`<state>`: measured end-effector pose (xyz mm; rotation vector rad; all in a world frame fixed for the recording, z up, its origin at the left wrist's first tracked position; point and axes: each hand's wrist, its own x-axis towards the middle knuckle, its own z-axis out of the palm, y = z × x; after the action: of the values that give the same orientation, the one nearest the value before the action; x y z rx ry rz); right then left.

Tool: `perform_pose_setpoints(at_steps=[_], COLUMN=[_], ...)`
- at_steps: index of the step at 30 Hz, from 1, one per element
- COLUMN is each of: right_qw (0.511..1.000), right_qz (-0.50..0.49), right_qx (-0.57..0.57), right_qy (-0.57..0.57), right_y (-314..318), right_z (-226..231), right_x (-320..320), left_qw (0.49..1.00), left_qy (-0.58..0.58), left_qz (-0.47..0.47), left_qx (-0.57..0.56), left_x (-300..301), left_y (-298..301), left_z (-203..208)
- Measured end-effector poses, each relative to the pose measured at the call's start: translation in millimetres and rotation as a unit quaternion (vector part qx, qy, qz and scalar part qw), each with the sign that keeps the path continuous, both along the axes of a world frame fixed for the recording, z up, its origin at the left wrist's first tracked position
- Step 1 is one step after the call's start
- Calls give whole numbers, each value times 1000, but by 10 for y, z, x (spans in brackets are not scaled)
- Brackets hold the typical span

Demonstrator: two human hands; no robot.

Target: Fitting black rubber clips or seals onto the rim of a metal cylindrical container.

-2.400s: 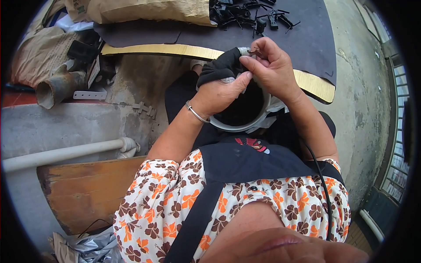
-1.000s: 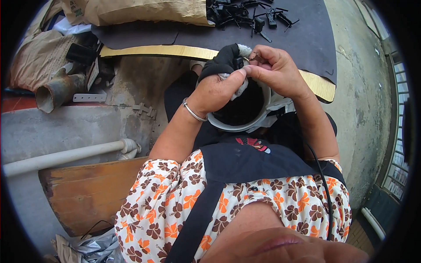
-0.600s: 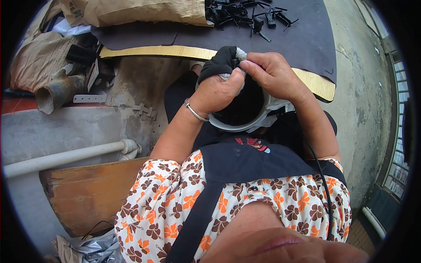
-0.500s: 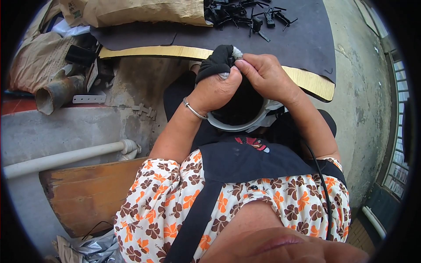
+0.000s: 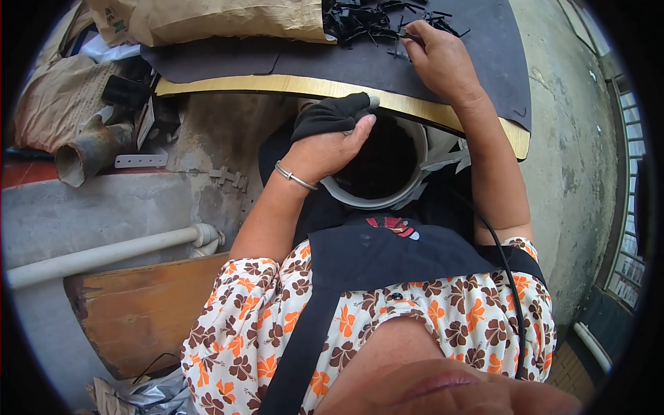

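Black cloth point(image 5: 330, 114) with a pale grey tip covers the fingers of my left hand point(image 5: 328, 151). Its bare thumb lies along the cloth, above the left side of a white-rimmed bucket point(image 5: 373, 203); how the covered fingers are bent is hidden. Stretched over the table, my right hand point(image 5: 443, 62) has thumb and forefinger pinched on a small black plastic part point(image 5: 413, 37) at the near edge of a pile of similar parts point(image 5: 366, 22). Dark contents, too dim to make out, sit in the bucket between my knees.
A brown paper sack point(image 5: 221, 19) lies beside the pile on the dark-covered table point(image 5: 332, 66), whose front edge is bare yellow wood. At left are a rusty pipe fitting point(image 5: 90, 153) and a white pipe point(image 5: 111, 254). A black cable point(image 5: 507, 270) runs down my right side.
My right hand has left the black cloth and moved up and forward to the pile of black parts. My left hand has lowered slightly toward the left, cloth still on its fingers.
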<state>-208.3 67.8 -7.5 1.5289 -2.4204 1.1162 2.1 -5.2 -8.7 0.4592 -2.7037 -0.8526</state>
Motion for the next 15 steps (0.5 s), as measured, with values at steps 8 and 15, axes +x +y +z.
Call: perform_pose_setpoints(at_steps=[8, 15], right_qw=[793, 878], right_qz=[270, 261], right_qx=[-68, -215], right_qy=[-542, -337], right_y=[394, 297], right_z=[104, -46], right_x=[74, 462], left_qw=[815, 782], left_qy=[167, 206], left_qz=[101, 30], left_qx=[545, 587], left_x=[-184, -303], left_y=[38, 178], left_z=[17, 18])
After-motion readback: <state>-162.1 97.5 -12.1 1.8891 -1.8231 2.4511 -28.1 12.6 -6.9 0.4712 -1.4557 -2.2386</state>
